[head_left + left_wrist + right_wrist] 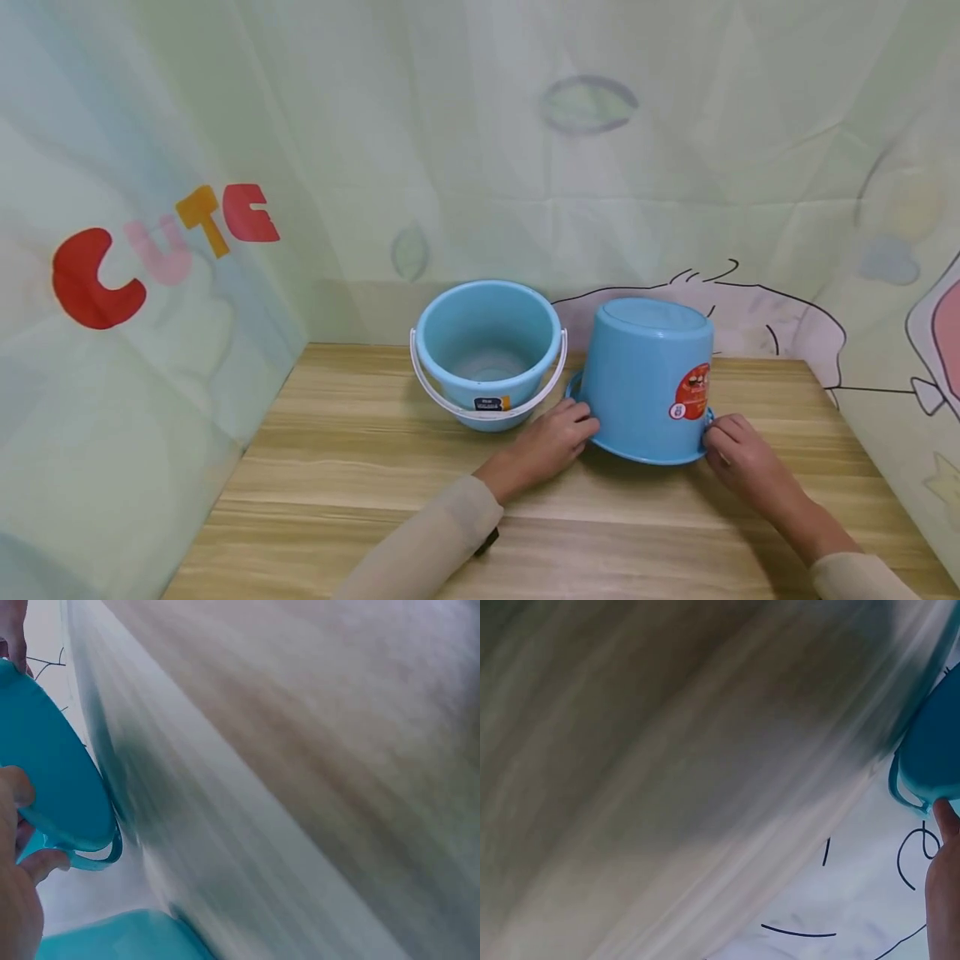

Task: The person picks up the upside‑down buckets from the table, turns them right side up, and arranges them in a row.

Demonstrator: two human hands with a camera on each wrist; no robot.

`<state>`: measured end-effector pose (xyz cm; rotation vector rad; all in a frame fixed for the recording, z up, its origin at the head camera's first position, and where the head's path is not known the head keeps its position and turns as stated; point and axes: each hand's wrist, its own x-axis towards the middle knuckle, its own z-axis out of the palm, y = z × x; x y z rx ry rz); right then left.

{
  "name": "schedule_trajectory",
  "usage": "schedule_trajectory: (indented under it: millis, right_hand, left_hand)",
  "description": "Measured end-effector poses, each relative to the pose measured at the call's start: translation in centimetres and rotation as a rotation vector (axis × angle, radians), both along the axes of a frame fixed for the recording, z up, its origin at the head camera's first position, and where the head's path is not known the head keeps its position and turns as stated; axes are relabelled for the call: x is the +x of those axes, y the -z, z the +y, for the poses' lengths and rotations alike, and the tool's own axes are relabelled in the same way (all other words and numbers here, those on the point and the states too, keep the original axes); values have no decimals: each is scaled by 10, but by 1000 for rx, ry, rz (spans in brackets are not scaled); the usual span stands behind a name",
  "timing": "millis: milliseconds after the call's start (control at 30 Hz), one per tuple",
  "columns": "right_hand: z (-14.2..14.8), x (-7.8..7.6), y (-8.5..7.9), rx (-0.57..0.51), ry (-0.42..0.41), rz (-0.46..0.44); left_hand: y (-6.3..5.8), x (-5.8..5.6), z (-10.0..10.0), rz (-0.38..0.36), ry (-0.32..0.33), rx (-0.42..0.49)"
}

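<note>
Hands counted: two, both bare, both occupied, and I am seeing fingers curling rather than spread. The left hand (546,443) is gripping the rim of the inverted blue bucket (637,379) on its left side, while the right hand (750,462) is gripping the opposite side.

Buckets counted: two, both blue. The inverted one is sitting bottom-up between the hands, right of the middle of the one wood-grain table (337,500); whether its whole rim is touching the tabletop, I cannot tell. One red sticker (692,392) is showing on its wall, and blue handle sections (97,864) are showing beside both hands. The upright blue bucket (491,337) is standing mouth-up just to the left, with one white handle (485,415) hanging across its front and one dark-and-orange label (491,404) showing.

Sleeves counted: two, pale; one dark band (487,542) is peeping out by the left cuff. Behind the table, one printed backdrop (465,150) is hanging, displaying two leaf shapes (588,104) and, at the left, four letters (75,279) spelling CUTE
</note>
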<state>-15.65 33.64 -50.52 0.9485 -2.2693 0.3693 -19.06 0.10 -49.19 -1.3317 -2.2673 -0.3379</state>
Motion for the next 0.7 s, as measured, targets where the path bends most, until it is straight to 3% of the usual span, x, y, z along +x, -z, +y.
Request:
schedule_trajectory:
  millis: [300,700]
  right_hand:
    - [-4,6,-9,-21,87,-24]
    - [-4,6,-22,-135,40,33]
  left_hand:
    - [-8,3,-1,-11,-17,56]
    - [-22,7,-3,62,0,95]
